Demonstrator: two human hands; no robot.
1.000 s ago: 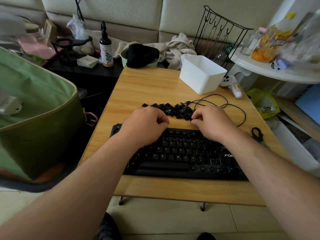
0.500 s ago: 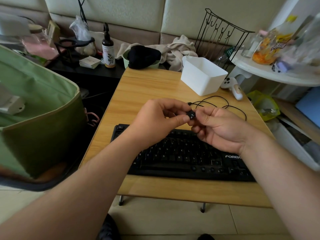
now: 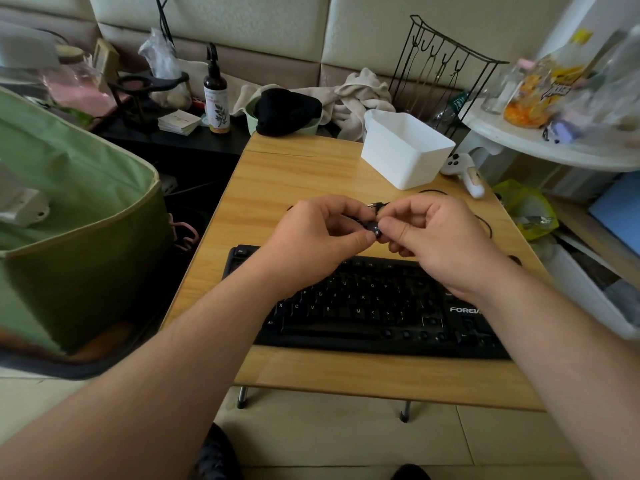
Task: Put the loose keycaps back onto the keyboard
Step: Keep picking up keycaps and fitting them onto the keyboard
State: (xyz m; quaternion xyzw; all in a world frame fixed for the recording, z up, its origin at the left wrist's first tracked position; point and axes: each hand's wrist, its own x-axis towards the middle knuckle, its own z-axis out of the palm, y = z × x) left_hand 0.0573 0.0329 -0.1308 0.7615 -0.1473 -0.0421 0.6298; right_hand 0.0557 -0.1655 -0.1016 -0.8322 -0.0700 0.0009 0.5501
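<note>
Both hands, left hand point(image 3: 322, 233) and right hand point(image 3: 433, 237), pinch one keycap point(image 3: 375, 231) above the keyboard point(image 3: 381, 306); legend being read, likely. Next: find its empty socket, press down.

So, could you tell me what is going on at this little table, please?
A person is refitting a black keyboard on a small wooden table. Both hands are raised above it, the left hand and right hand together pinching one black keycap. It is not yet seated on the board. A white tub stands behind.
</note>
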